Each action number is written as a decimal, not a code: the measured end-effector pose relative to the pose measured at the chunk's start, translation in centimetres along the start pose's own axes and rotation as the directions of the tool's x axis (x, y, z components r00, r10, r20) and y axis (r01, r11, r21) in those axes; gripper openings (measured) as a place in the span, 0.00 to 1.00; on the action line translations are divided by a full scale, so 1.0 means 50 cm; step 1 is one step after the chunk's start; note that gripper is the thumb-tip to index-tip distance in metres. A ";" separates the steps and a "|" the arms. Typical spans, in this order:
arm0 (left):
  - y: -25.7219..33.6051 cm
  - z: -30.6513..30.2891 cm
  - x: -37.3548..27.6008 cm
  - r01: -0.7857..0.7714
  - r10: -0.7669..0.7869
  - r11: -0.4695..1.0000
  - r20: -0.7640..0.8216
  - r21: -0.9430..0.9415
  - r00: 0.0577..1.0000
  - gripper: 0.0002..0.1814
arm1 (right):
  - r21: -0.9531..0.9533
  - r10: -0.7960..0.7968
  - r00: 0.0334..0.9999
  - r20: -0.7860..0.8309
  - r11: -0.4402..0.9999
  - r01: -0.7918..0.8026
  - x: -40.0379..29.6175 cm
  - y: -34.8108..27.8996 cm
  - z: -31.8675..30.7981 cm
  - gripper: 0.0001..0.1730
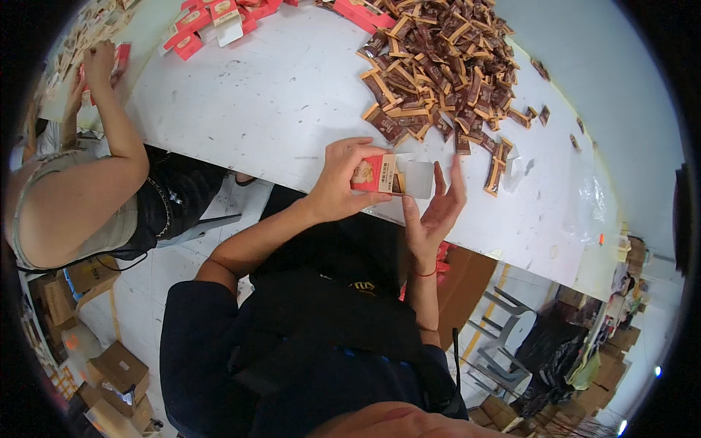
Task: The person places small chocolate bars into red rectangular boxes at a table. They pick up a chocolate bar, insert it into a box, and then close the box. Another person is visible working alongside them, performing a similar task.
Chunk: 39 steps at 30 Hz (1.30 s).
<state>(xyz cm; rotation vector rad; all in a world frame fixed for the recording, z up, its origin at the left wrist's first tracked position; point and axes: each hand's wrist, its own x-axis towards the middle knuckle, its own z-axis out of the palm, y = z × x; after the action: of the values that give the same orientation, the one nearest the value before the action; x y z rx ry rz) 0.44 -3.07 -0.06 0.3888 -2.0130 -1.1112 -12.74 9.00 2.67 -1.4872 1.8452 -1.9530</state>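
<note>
My left hand (345,178) grips a small red and cream carton (373,173) just above the table's front edge. Its end towards the right is open, with a white flap (419,179) sticking out and a bit of wrapped contents visible inside. My right hand (438,216) is beside that open end, fingers spread and thumb close to the carton's lower edge; whether the thumb touches it I cannot tell. Beyond both hands lies a large heap of brown and tan wrapped sachets (438,71). A few sachets (497,167) lie loose to the right of my hands.
Several red cartons (211,24) are piled on the white table (246,109) at the far left, and another red carton (364,13) rests against the heap. At left, a co-worker's hand (100,63) is at red packaging. Clear plastic (591,211) lies right; grey stools (506,334) stand below.
</note>
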 end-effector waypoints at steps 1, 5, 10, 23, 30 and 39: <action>-0.005 0.021 -0.012 0.009 -0.013 0.996 -0.049 -0.091 0.999 0.37 | 0.126 0.107 0.994 0.005 0.986 -0.107 0.000 -0.012 0.004 0.34; 0.021 0.086 -0.023 0.061 -0.083 0.936 -0.047 -0.346 0.995 0.38 | 0.220 0.223 0.952 0.210 0.938 -0.268 -0.026 -0.014 0.006 0.28; 0.033 0.094 -0.016 -0.219 0.214 0.975 -0.095 -0.042 0.972 0.32 | 0.258 0.274 0.957 0.091 0.922 -0.289 -0.034 0.005 0.015 0.29; 0.052 0.115 -0.021 -0.131 0.136 0.990 -0.162 0.044 0.977 0.29 | 0.259 0.371 0.907 0.201 0.873 -0.414 -0.015 -0.048 -0.023 0.32; 0.030 0.146 -0.031 -0.059 -0.013 0.969 -0.292 -0.239 0.956 0.27 | -0.183 0.062 0.998 0.006 0.981 -0.060 -0.039 -0.017 0.018 0.22; 0.048 0.114 -0.018 0.071 -0.085 0.989 -0.110 -0.130 0.990 0.30 | -0.175 0.180 0.984 0.000 0.968 -0.178 -0.030 -0.029 -0.004 0.22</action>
<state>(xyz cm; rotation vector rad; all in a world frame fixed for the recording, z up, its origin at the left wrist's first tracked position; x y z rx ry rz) -3.06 2.08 -0.27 0.4592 -1.8303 -1.2285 -11.31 10.50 3.02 -1.3183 2.1094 -1.7331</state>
